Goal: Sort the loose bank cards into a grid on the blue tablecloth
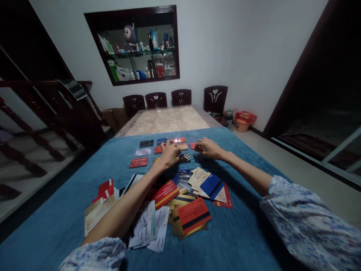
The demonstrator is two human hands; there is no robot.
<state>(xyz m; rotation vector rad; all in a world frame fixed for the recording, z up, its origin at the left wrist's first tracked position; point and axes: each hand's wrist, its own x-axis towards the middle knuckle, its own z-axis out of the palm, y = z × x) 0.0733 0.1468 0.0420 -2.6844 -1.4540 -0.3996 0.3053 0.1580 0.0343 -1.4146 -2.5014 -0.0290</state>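
On the far half of the blue cloth (239, 226) that covers the bench (169, 120), my left hand (169, 152) and right hand (209, 148) lie among single cards set out in loose rows. The left grip is curled, knuckles up, between a tan card (183, 146) and a dark card (184, 158); the fingers hide their own tips, so I cannot tell whether it pinches anything. The right grip is low and nearly flat, its fingertips touching a small red card (193, 145); whether it has closed on that card I cannot tell either. Farther left in the rows lie a white card (143, 152) and a larger red card (138, 162), each apart from its neighbours. Nearer to me, between my forearms, a heap of cards (194, 214) lies overlapped and unsorted. Such cards are, I judge, light, thin, stiff with a little spring, and slick on the face. They lie flush on the soft cloth, so the best hold is probably at a short edge or corner, thumb beneath and a finger on top. Four chairs (216, 98) stand beyond the bench.
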